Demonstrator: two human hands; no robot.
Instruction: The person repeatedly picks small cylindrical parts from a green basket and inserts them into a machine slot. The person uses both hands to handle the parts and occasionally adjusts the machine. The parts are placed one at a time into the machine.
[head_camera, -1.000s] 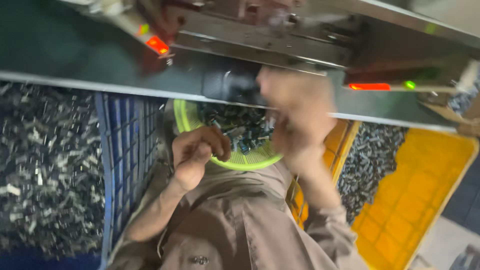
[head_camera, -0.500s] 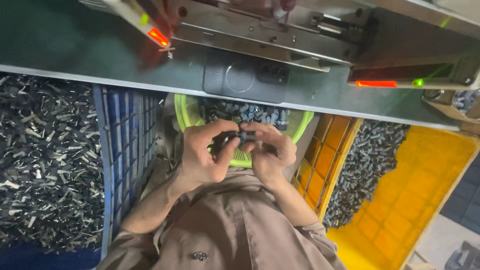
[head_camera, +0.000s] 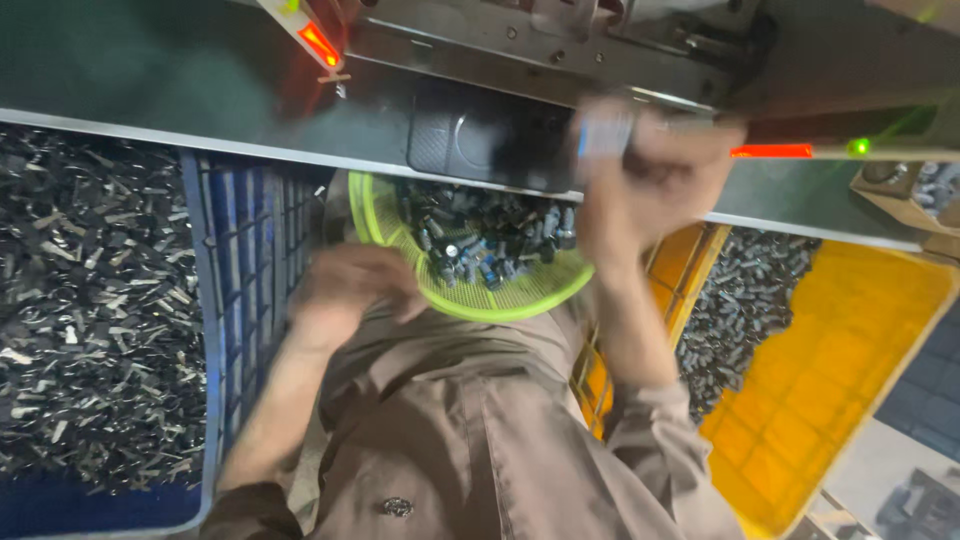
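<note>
**Right hand raised to the machine, left hand at the green basket**

The fingers of the right hand (head_camera: 640, 170) are closed around a small pale piece (head_camera: 603, 132). Motion blur hides what it is, so whether they pinch it or only cup it cannot be told. This hand is lifted above the green basket (head_camera: 520, 298), up at the edge of the grey machine bed (head_camera: 200, 90).

The left hand (head_camera: 350, 285) sits just left of the basket, touching or nearly touching its rim. Its fingers are curled inward, but blur hides whether they hold anything.

The basket rests in the person's lap, against the brown shirt (head_camera: 450, 430), and holds a heap of small dark cylindrical parts (head_camera: 490, 245). Left of it stands a blue crate (head_camera: 225, 300) full of grey metal scraps (head_camera: 90, 320). Right of it is a yellow crate (head_camera: 850, 370) with more dark parts (head_camera: 740, 300) piled at its near side. Above the basket the machine shows a red lamp (head_camera: 318, 44) to the left, and a red bar (head_camera: 770, 151) and green light (head_camera: 856, 147) to the right.

By my judgement, placing the piece well asks for a firm fingertip grip, a slower approach to the machine, and the left hand steadying the basket so it does not tip off the lap.
</note>
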